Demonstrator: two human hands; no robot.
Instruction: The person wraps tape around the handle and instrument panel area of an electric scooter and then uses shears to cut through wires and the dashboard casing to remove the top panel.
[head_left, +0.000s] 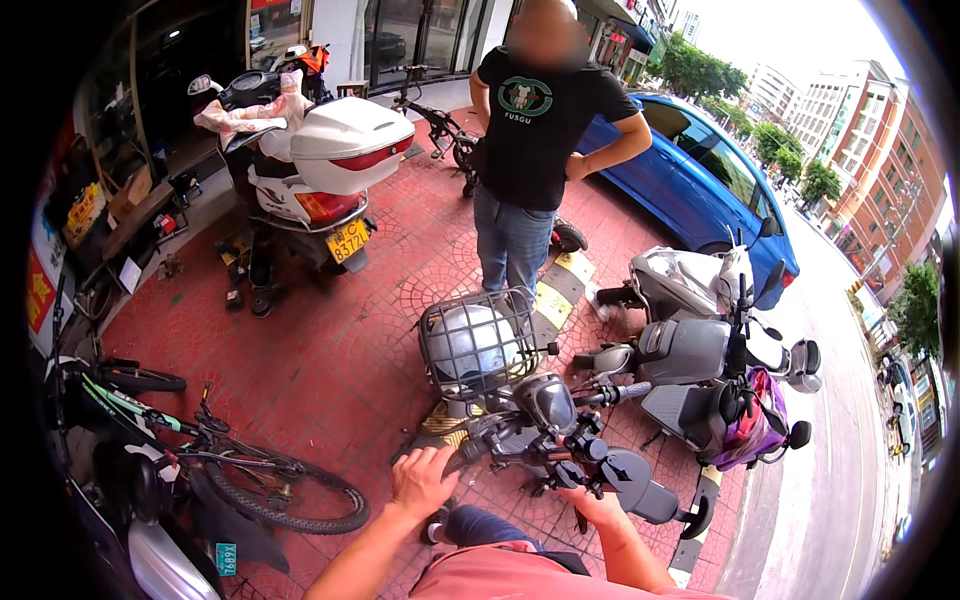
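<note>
My left hand (424,481) is closed around the black handlebar grip (464,458) of a two-wheeler standing in front of me. My right hand (594,506) is closed against dark parts right of the handlebar. Its fingertips are partly hidden, so what it grips is unclear. Ahead of the handlebar, a black wire basket (428,340) holds a silvery rounded object (474,342), perhaps a helmet. Beside the basket is a dark rounded unit (546,402), like a lamp or display. Levers and mounts crowd the bar between my hands.
A person (533,135) in a black shirt stands just beyond the basket. A white scooter (350,145) with a top box is at left, and a bicycle (285,490) lower left. Parked scooters (685,350) and a blue car (690,165) line the right, beside the road (800,480).
</note>
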